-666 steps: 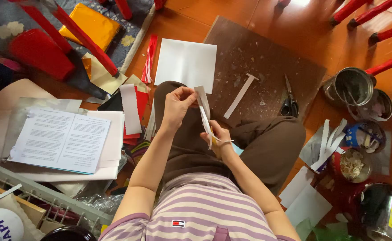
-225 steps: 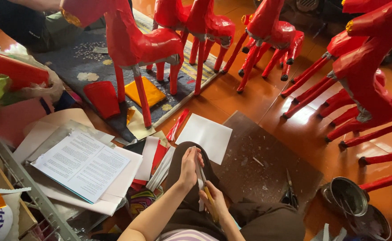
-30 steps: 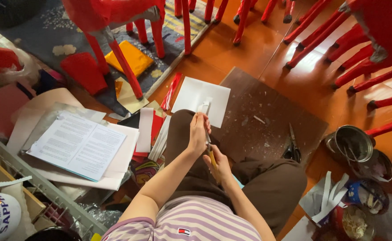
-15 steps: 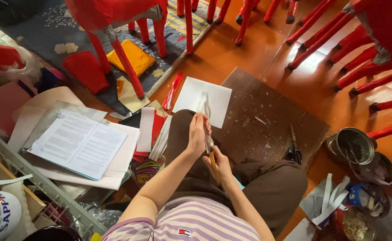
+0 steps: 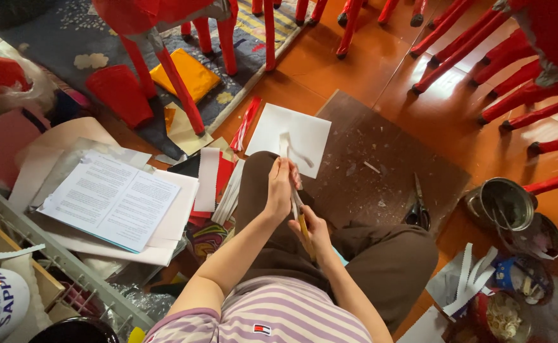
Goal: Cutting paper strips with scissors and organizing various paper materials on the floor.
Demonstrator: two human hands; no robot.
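The floor [image 5: 368, 70] is glossy orange-brown wood that mirrors the light. On it lies a dark board [image 5: 380, 171], matt, scuffed and flecked with scraps. The white sheet [image 5: 295, 130] at the board's left edge is smooth matt paper, as is the open booklet [image 5: 110, 200]. The scissors [image 5: 418, 206] near the board's right edge have dull metal blades. The pots [image 5: 504, 203] are shiny metal.
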